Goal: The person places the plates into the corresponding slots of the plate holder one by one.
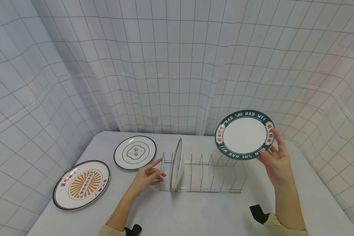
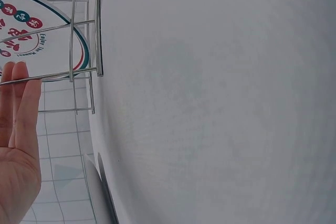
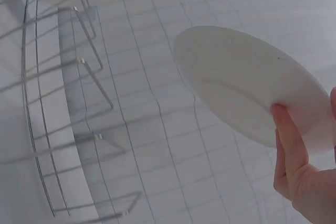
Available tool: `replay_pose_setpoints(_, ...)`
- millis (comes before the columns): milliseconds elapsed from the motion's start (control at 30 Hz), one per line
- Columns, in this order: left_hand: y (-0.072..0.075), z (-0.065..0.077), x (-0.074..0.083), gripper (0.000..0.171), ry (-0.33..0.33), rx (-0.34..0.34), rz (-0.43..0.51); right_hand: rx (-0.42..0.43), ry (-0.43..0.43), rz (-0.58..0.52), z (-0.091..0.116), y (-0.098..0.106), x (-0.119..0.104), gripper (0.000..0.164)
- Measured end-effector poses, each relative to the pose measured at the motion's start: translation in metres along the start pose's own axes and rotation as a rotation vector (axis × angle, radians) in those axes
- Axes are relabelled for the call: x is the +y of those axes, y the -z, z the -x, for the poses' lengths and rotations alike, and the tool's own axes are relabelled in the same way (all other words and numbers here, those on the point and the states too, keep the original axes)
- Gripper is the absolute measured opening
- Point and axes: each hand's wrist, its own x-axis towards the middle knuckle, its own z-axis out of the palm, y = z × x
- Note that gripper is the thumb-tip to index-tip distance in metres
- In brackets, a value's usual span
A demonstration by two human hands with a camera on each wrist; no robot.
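Near the wire rack, the right hand is pinching a plate, the head view showing its green lettered rim, the right wrist its white underside.

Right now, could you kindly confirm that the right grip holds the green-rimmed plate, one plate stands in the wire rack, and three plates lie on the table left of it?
The count is wrong: the head view shows two plates on the table, not three, left of the wire rack. The right grip does hold the green-rimmed plate, and one plate stands in the rack.
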Motion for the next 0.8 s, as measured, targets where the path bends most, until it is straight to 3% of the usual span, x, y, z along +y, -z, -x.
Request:
replay_pose_setpoints(267,0.0,0.0,0.0,0.058,-0.006,-0.005,0.001,-0.113,-0.139,0.35,0.006,-0.045,0.017,0.071)
replay_pose_setpoints(533,0.0,0.0,0.001,0.058,-0.005,-0.003,-0.011,-0.205,-0.198,0.543,0.009,-0.076,0.035,0.071)
replay_pose_setpoints(800,0.0,-0.001,0.0,0.058,0.002,-0.004,0.001,-0.206,-0.243,0.765,0.013,-0.099,0.049,0.068)
